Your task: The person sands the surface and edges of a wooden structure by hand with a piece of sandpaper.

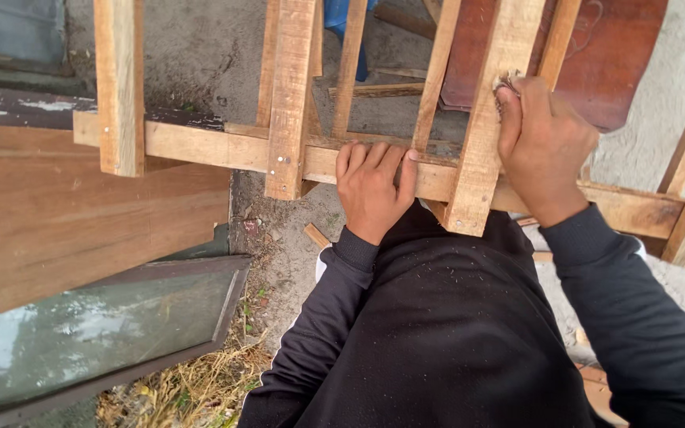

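Head view: nearest is the person's dark sweater, flecked with pale dust. Just past it the left hand (373, 186) is clamped over the rail (200, 145) of a wooden frame, fingers curled across its top edge. The right hand (541, 147) presses a small worn pad, seemingly sandpaper (507, 80), against a slat (491, 119), fingers closed on it. That slat looks pale and smooth where the hand is; judging by this, sanding is under way, and the other slats (289, 95) look rougher, probably not yet done. To the left lie brown boards (81, 222); beyond is concrete ground (200, 55) and a reddish panel (612, 55).
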